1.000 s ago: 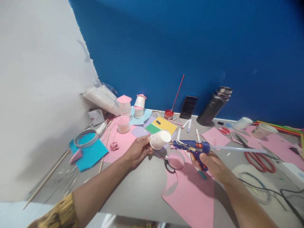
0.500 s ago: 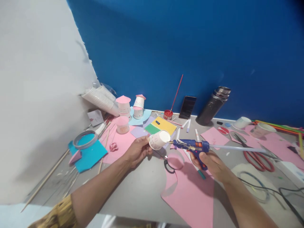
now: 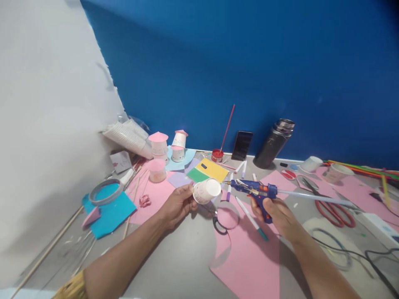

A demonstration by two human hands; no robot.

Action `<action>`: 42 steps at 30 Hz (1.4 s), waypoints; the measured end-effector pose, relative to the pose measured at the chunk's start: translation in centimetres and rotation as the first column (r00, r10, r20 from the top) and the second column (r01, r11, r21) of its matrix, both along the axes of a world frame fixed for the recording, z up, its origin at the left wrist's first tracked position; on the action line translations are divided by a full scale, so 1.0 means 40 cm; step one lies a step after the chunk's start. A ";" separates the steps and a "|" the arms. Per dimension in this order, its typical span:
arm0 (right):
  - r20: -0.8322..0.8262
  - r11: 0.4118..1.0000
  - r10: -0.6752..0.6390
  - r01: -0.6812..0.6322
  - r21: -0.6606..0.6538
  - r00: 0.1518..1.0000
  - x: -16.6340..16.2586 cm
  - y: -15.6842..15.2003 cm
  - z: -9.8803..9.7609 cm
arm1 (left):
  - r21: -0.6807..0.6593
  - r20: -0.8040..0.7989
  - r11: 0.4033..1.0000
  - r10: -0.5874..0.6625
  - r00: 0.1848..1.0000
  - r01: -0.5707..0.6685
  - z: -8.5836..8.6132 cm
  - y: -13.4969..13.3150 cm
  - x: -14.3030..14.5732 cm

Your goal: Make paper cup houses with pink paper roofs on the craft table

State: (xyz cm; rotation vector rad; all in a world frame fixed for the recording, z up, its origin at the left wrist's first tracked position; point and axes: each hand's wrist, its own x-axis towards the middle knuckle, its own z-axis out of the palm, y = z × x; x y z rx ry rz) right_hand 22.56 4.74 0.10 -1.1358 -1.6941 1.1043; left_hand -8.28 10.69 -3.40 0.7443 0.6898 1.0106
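My left hand (image 3: 177, 203) grips a small white paper cup (image 3: 206, 190) on its side, its flat bottom turned toward the right. My right hand (image 3: 276, 214) is wrapped round the handle of a blue hot glue gun (image 3: 255, 192) with a clear glue stick out the back. The gun's nozzle points left, a short gap from the cup. Both are held above the grey table (image 3: 174, 253). Below them lie a pink paper circle (image 3: 228, 214), black-handled scissors (image 3: 218, 222) and a large pink sheet (image 3: 249, 257).
At the back stand finished cups with pink roofs (image 3: 159, 143), a stack of white cups (image 3: 126, 135), a red paint pot with a stick (image 3: 217, 155), a phone (image 3: 241, 145) and a dark flask (image 3: 272, 142). Red scissors (image 3: 335, 205), cables and markers lie at the right; blue paper (image 3: 107, 209) and a tape roll lie at the left.
The glue gun's nozzle has drawn back a little from the cup's bottom. The view has tilted slightly, so everything sits a bit lower and further left.
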 end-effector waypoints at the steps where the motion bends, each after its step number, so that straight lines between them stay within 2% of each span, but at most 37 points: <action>1: -0.009 1.000 0.005 -0.005 -0.006 1.000 -0.002 0.000 0.002 | 0.011 -0.001 1.000 -0.014 1.000 0.014 -0.003 0.000 -0.001; 7: -0.042 0.999 0.037 -0.039 -0.035 0.998 -0.011 -0.004 0.013 | 0.060 -0.032 0.996 -0.069 0.997 0.071 -0.021 0.001 -0.003; 12: -0.019 0.998 0.049 -0.050 -0.037 0.999 -0.007 -0.004 0.004 | 0.068 -0.065 0.992 -0.098 0.993 0.103 -0.018 -0.004 0.001; 42: 0.023 0.998 0.056 -0.056 -0.013 0.998 -0.002 0.000 0.003 | 0.074 -0.071 0.992 -0.097 0.993 0.102 -0.016 -0.002 0.002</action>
